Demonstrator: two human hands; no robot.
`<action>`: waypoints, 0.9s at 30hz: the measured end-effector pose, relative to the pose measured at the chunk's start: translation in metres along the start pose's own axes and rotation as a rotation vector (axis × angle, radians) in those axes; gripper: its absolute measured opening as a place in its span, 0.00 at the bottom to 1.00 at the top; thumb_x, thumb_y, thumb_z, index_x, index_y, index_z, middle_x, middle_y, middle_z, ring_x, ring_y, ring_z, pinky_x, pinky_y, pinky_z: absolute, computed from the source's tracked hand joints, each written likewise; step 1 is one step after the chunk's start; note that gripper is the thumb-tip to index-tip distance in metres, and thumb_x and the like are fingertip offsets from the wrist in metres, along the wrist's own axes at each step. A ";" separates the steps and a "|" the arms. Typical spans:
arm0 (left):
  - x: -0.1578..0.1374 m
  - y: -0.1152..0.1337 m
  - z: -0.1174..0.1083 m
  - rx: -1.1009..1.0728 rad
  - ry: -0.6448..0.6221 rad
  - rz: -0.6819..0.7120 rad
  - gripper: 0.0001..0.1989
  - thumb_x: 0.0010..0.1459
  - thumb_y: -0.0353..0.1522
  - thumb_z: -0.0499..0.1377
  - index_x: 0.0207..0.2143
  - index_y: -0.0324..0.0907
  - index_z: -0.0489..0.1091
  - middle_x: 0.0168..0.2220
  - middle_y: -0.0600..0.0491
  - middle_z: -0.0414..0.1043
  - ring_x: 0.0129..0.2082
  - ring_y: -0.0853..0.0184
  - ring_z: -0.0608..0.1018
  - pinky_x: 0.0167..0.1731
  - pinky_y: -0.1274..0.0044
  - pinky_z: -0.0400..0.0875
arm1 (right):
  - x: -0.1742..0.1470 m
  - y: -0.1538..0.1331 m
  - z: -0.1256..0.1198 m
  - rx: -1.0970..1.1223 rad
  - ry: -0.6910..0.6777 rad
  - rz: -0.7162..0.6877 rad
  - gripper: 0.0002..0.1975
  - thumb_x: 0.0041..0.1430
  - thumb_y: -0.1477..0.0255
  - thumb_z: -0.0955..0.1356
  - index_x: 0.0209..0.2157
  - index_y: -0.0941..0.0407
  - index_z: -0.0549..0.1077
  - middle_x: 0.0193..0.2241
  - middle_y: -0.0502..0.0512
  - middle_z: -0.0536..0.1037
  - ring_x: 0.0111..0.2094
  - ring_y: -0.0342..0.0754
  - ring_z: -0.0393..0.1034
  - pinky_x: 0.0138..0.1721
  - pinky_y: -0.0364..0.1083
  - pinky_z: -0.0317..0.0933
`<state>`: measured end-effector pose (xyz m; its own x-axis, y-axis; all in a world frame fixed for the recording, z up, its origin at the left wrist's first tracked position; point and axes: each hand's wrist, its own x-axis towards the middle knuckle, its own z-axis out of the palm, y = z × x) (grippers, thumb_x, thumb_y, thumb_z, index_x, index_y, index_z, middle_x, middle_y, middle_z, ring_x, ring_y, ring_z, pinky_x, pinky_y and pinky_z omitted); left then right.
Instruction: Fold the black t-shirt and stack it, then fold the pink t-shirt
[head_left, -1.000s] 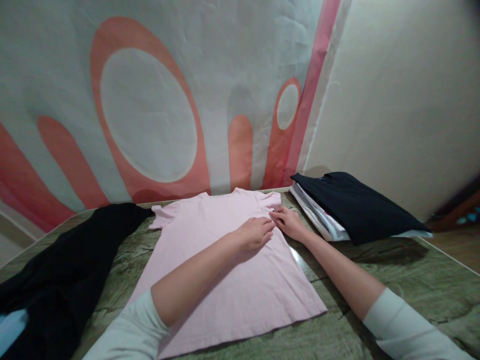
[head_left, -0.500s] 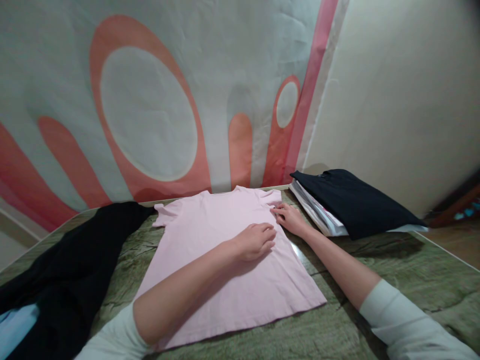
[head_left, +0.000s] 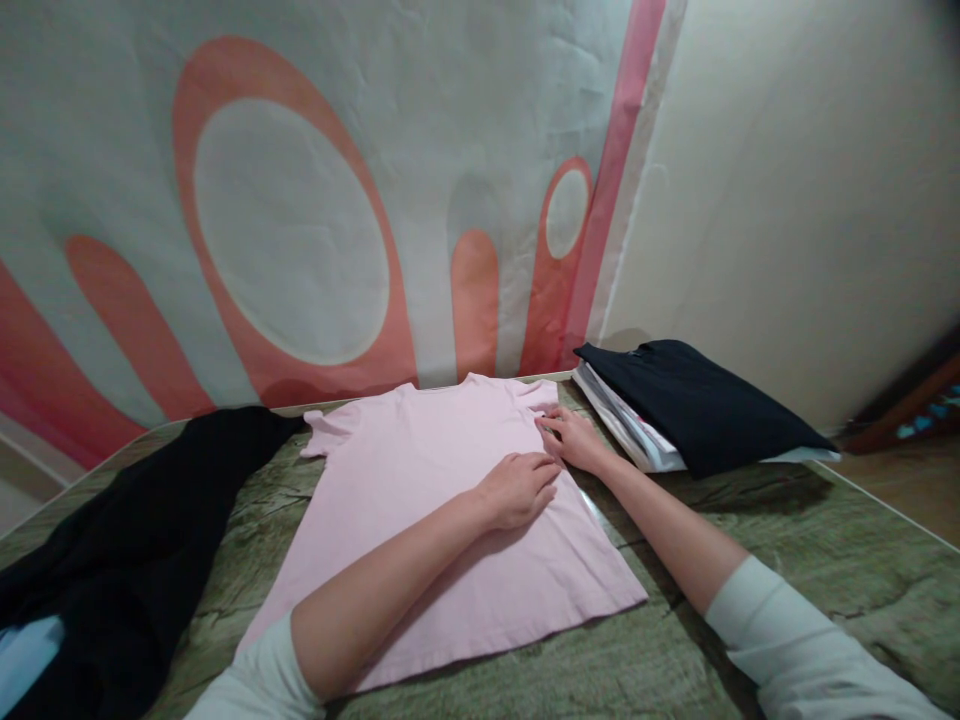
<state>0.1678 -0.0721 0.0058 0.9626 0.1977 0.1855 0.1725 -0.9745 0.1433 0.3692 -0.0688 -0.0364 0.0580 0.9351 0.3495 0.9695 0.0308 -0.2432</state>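
Observation:
A pink short-sleeved T-shirt (head_left: 420, 480) lies spread out on the table (head_left: 720, 560), its neck toward the wall and its hem toward me. My left hand (head_left: 519, 490) rests on the shirt's right half, palm down with the fingers stretched and slightly bent. At the shirt's right edge, just below the right sleeve, is my right hand (head_left: 568, 437). Its fingers touch the cloth there and are spread apart, with no fold visibly gripped between them.
A stack of folded clothes with a black garment (head_left: 697, 400) on top sits at the back right. Rumpled black clothing (head_left: 150, 540) covers the left side, with a light blue piece (head_left: 30, 655) at its near end. A patterned wall hanging (head_left: 420, 200) rises behind the table.
My left hand has slid slightly right over the shirt, closer to the right edge. The right hand stays by the sleeve. The whole view has shifted a little.

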 end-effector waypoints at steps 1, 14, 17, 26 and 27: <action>0.001 0.001 0.001 0.009 0.007 -0.010 0.16 0.62 0.35 0.46 0.51 0.42 0.61 0.51 0.49 0.64 0.51 0.61 0.66 0.49 0.69 0.60 | 0.000 -0.001 0.000 -0.007 -0.003 0.007 0.16 0.60 0.65 0.60 0.47 0.48 0.72 0.46 0.55 0.71 0.46 0.51 0.62 0.45 0.48 0.54; -0.001 0.020 -0.003 0.030 -0.054 0.016 0.19 0.63 0.37 0.44 0.54 0.42 0.58 0.56 0.48 0.60 0.55 0.60 0.63 0.51 0.67 0.57 | 0.000 -0.007 0.000 -0.071 0.001 0.084 0.16 0.62 0.64 0.59 0.47 0.47 0.73 0.46 0.55 0.71 0.45 0.52 0.63 0.44 0.49 0.55; -0.002 0.028 -0.002 -0.018 -0.070 0.078 0.20 0.63 0.37 0.44 0.55 0.41 0.57 0.57 0.48 0.60 0.55 0.61 0.63 0.53 0.67 0.56 | 0.000 -0.006 0.000 -0.060 0.008 0.072 0.16 0.62 0.64 0.59 0.47 0.47 0.73 0.47 0.55 0.70 0.45 0.52 0.63 0.45 0.50 0.55; -0.008 0.041 -0.004 -0.033 -0.013 0.041 0.16 0.62 0.35 0.46 0.50 0.41 0.62 0.51 0.47 0.64 0.50 0.60 0.67 0.51 0.68 0.60 | 0.001 -0.004 -0.001 -0.060 -0.013 0.070 0.17 0.61 0.64 0.59 0.48 0.47 0.72 0.47 0.55 0.70 0.45 0.52 0.63 0.45 0.50 0.56; -0.009 0.043 -0.004 -0.035 -0.022 0.048 0.16 0.62 0.35 0.46 0.50 0.41 0.62 0.51 0.47 0.64 0.50 0.60 0.68 0.51 0.68 0.60 | 0.001 -0.004 -0.001 -0.061 -0.009 0.068 0.16 0.61 0.65 0.59 0.48 0.47 0.72 0.47 0.55 0.70 0.45 0.51 0.63 0.45 0.50 0.56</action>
<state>0.1660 -0.1149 0.0145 0.9740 0.1483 0.1713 0.1193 -0.9785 0.1683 0.3660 -0.0685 -0.0345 0.1221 0.9376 0.3257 0.9762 -0.0541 -0.2101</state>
